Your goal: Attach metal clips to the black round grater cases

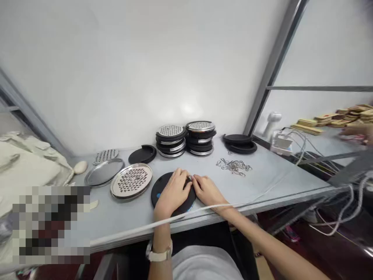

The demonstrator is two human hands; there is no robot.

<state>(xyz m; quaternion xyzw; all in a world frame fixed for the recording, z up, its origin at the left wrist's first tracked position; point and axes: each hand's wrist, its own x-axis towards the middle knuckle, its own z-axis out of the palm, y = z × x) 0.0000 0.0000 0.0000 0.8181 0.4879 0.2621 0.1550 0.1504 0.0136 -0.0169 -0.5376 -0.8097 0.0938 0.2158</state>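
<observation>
black disc (187, 203), hands (174, 191) touching it, fingers (180, 175) half-curled

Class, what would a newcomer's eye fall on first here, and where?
Two stacks of black and silver discs stand near the white wall, mid-picture. In front, the left hand lies on a black disc, the right hand at its edge. Small metal pieces lie heaped further right.

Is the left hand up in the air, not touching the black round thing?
No, the left hand rests on top of the black disc.
</observation>
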